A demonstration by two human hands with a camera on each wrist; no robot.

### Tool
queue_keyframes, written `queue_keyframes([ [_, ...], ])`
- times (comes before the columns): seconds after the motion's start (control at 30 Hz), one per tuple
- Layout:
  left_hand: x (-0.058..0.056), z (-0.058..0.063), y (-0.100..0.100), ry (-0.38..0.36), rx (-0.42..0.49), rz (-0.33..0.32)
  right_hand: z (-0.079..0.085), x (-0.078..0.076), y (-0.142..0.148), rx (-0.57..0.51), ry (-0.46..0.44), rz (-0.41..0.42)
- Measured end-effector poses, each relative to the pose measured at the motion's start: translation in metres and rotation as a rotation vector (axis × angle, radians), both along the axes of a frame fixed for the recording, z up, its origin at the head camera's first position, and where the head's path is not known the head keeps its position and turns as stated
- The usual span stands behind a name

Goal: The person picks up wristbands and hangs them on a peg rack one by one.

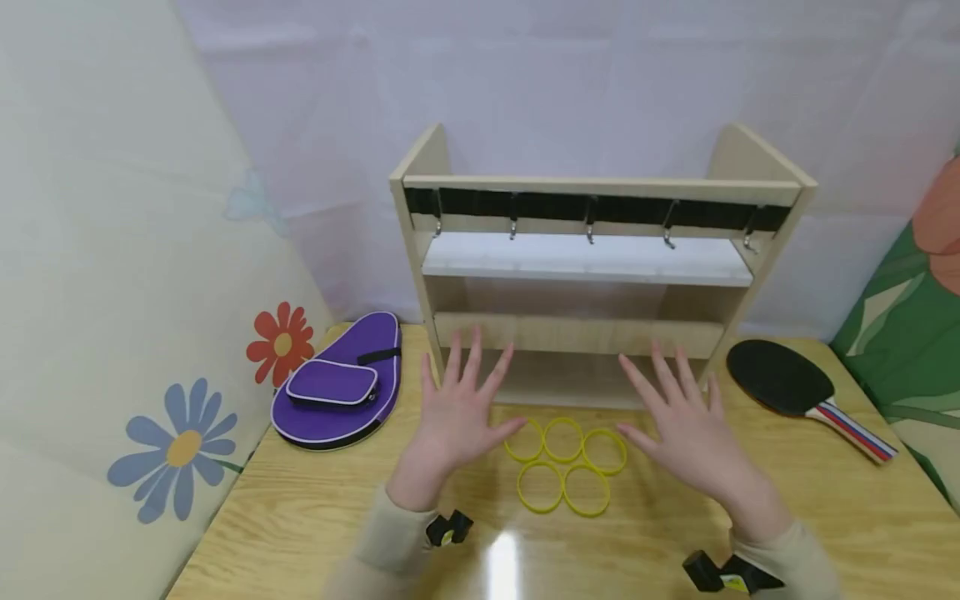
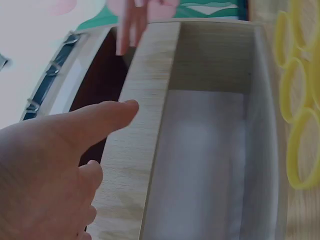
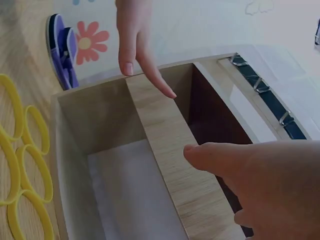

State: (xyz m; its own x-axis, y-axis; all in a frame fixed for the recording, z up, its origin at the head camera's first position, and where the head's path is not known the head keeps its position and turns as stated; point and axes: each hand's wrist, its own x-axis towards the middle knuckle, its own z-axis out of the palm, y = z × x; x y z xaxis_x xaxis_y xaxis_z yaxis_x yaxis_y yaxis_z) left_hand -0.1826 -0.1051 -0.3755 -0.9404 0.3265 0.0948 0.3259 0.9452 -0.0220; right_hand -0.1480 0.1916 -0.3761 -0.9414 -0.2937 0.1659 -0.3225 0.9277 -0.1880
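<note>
Both hands hover with spread fingers over the table in front of a small wooden shelf (image 1: 577,335). My left hand (image 1: 459,417) is left of several yellow rings (image 1: 563,440), its thumb pointing toward them. On their other side is my right hand (image 1: 686,429), also holding nothing. The rings lie flat in two touching rows. Along the shelf's top runs a black strip (image 1: 551,206) with several metal hooks (image 1: 590,232). In the left wrist view the thumb (image 2: 117,114) shows in front of the shelf's wooden board; the right wrist view shows the other thumb (image 3: 210,156) likewise.
A purple paddle case (image 1: 375,342) with a zipped pocket lies left of the shelf. To the right rests a black table tennis paddle (image 1: 780,377) with a striped handle. Patterned cloth (image 1: 187,442) hangs at the left side and behind; the wooden table (image 1: 300,517) reflects a bright light.
</note>
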Motion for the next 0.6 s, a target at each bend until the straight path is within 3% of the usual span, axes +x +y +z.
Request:
queue_keyframes([
  [0.2, -0.001, -0.003, -0.006, 0.036, -0.016, -0.060, 0.005, 0.000, 0.001, 0.023, 0.027, 0.033],
  [0.4, -0.002, -0.007, -0.015, 0.055, 0.073, -0.140, 0.007, -0.002, 0.002, 0.004, 0.108, 0.058],
  [0.6, -0.007, -0.007, -0.031, 0.058, 0.214, -0.279, 0.009, -0.003, 0.008, -0.069, 0.128, 0.098],
])
